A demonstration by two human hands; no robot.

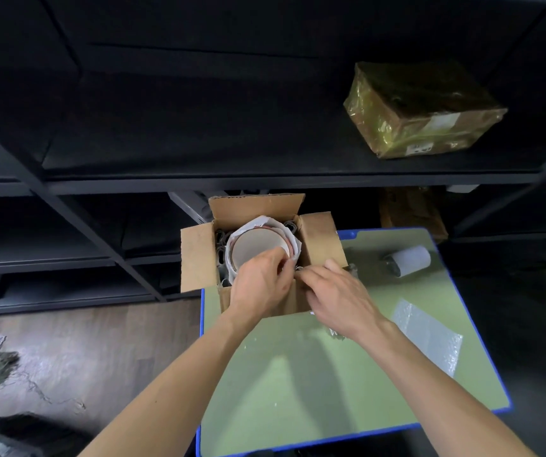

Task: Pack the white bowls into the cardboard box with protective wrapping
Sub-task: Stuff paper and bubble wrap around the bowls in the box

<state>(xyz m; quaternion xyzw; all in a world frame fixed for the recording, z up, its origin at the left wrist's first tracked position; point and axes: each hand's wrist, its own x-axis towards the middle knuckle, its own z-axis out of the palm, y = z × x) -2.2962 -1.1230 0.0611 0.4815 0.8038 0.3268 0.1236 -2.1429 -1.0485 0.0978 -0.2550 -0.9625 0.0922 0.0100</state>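
cardboard box [195,258] mouth crowded by wrapped bowls [251,245] — flaps [322,239] raised, shelf [265,183] close behind

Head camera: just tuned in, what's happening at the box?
A person is packing the open cardboard box on the green table. The bowls sit inside, ringed by white wrapping. The left hand pinches that wrapping at the near rim; the right hand reaches in beside it, grip unclear. A bubble wrap sheet and a roll lie nearby.

Open cardboard box [199,258], paper-wrapped white bowls [255,247] upright inside
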